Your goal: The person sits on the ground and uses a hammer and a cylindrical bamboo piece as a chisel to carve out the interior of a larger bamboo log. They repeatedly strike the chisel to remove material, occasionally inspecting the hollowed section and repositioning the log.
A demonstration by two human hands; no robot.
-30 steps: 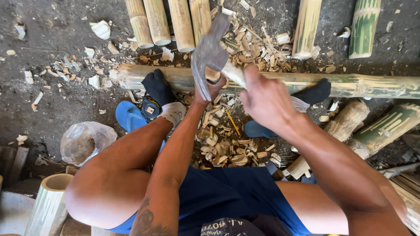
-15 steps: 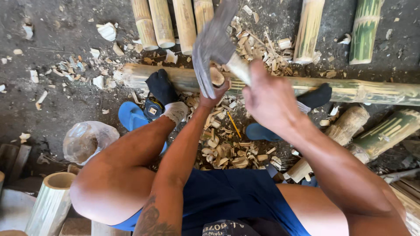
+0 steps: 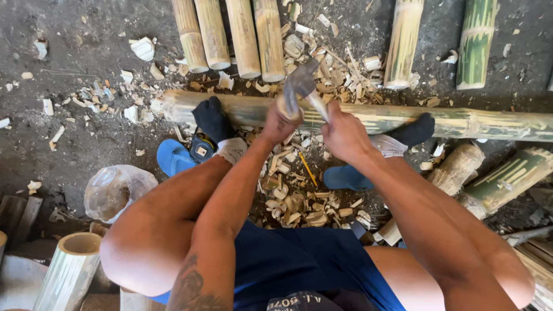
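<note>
My right hand grips the pale handle of a grey-bladed hatchet. Its blade rests down against the top of a short bamboo piece. My left hand is wrapped around that piece, holding it against a long bamboo pole that lies across the ground. Both my feet in dark socks press on the pole, one on each side of my hands.
Several cut bamboo lengths lie beyond the pole, and greener ones lie at the right. Wood chips litter the ground between blue sandals. A clear plastic bag and a bamboo tube sit at the left.
The hatchet was raised high toward the camera and has come down onto the short bamboo piece. My right hand dropped with it; my left hand stayed on the piece.
</note>
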